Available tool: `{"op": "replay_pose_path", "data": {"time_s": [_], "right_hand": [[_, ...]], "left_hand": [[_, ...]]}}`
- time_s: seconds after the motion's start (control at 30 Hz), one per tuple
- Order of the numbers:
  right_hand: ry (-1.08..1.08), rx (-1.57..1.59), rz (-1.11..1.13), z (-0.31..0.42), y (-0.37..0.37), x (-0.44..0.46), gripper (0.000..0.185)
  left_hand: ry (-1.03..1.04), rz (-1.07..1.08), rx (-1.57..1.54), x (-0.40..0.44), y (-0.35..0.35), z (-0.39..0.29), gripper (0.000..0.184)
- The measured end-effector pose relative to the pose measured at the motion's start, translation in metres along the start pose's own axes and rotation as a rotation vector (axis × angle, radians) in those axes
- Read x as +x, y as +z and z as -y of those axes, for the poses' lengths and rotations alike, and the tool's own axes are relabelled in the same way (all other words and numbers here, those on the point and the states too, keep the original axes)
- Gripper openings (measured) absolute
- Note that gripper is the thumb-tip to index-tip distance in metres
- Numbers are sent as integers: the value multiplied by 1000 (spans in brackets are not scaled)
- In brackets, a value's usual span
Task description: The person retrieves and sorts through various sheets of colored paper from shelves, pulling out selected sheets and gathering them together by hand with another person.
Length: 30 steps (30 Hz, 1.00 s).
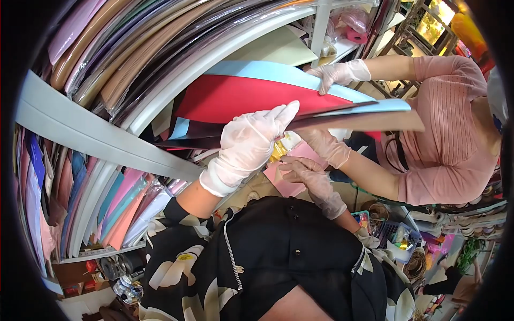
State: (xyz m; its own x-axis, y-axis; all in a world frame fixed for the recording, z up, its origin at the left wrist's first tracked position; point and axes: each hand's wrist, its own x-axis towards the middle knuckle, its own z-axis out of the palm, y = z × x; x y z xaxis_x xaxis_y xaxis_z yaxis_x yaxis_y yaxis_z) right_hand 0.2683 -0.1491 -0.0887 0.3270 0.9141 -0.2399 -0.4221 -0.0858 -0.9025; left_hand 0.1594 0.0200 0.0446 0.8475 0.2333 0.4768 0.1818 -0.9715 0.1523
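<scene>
My left hand, in a thin white glove, is closed at the lower edge of a stack of large sheets, its fingers pressed together beside the dark sheet. Above it spread a red sheet and a light blue sheet. A brown sheet sticks out to the right. Gloved too, my right hand is lower down, fingers apart and holding nothing visible, close to a folded pink sheet. A co-worker's upper gloved hand grips the light blue sheet; their lower hand is under the brown one.
A white curved shelf crosses the left side, with wrapped sheets above and coloured sheets below. The co-worker in a pink top stands at the right. Baskets and rolls are at the lower right.
</scene>
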Motion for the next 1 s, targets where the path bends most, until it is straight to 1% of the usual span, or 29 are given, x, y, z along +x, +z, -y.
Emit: {"op": "replay_pose_path", "data": {"time_s": [0.07, 0.1, 0.2, 0.23, 0.33, 0.37, 0.47, 0.5, 0.6, 0.67, 0.73, 0.8, 0.87, 0.93, 0.97, 1.0], "right_hand": [[-6, 36, 2, -4, -4, 0, 34], [0, 32, -7, -4, -5, 0, 34], [11, 28, -38, -4, -7, -2, 35], [10, 30, -49, -3, -7, -3, 36], [35, 27, -80, -5, -8, -2, 36], [49, 25, -92, -6, -9, -2, 37], [64, 23, -113, -9, -11, -2, 36], [63, 44, -120, -12, -13, -3, 35], [82, 37, -123, -13, -18, -3, 35], [85, 31, -133, -17, -23, -2, 34], [98, 18, -151, -21, -26, -1, 34], [122, -1, -174, -25, -29, 1, 34], [154, -10, -185, -30, -31, 5, 34], [173, -21, -185, -31, -29, 7, 34], [177, -29, -179, -29, -26, 7, 34], [181, -37, -173, -27, -23, 6, 35]], "left_hand": [[-28, -12, 73, 3, 1, 1, 61], [-24, -72, 98, 5, 5, 2, 57], [-18, -120, 71, 13, 8, 12, 52], [-2, -163, -26, 14, 10, 18, 46], [61, -275, 179, 13, 9, 9, 47], [91, -252, 114, 11, 6, 5, 46], [212, -269, -118, -8, 26, 4, 45], [256, -303, -96, -15, 30, 4, 44], [196, -165, -167, -43, 41, 9, 45], [66, -168, -189, -55, 43, 20, 37], [-87, -157, -192, -69, 53, 48, 28], [-137, -126, 123, -65, 36, 72, 27], [-335, -149, -55, -52, 23, 97, 37], [-441, -127, 185, -46, 24, 122, 58], [-515, -89, 170, -39, 26, 133, 74], [-522, -34, 192, -32, 28, 139, 77]]}}
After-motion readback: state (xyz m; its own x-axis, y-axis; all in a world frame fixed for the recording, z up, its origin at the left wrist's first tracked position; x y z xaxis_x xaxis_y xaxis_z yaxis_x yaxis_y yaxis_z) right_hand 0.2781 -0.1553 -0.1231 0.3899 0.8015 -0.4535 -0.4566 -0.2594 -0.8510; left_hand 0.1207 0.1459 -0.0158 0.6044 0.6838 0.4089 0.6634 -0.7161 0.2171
